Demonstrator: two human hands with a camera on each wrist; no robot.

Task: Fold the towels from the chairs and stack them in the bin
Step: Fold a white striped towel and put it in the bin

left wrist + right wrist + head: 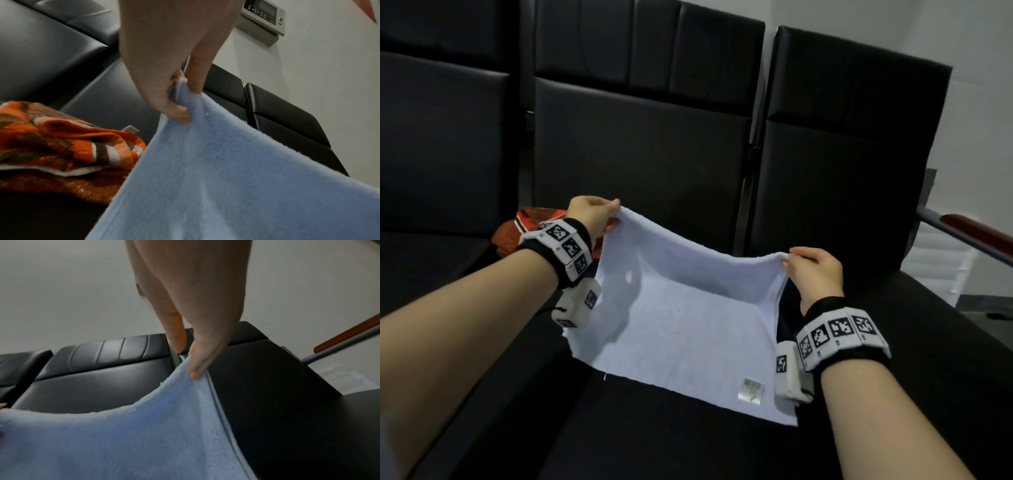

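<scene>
A person's left hand (589, 214) and right hand (815, 274) each pinch a far corner of a pale blue towel (685, 308) between thumb and fingertips, lifting that edge off a black padded chair seat (654, 442). The near edge of the towel lies flat on the seat, where a small white label (751, 390) shows close to the right-hand corner. The raised edge sags in a shallow curve between the two hands. The cloth is plain and fleecy, with a narrow hem running down its right side, seen in the right wrist view. Just beside the left hand, partly behind its wrist, an orange, brown and white patterned towel (68, 149) lies crumpled on the same row of seats, touching or nearly touching the blue one. Black chair backs (640, 161) stand behind the towel. A red-brown armrest on a grey metal bar (976, 229) ends the row at the right. A grey wall panel with buttons and a display (264, 15) appears in the left wrist view.
</scene>
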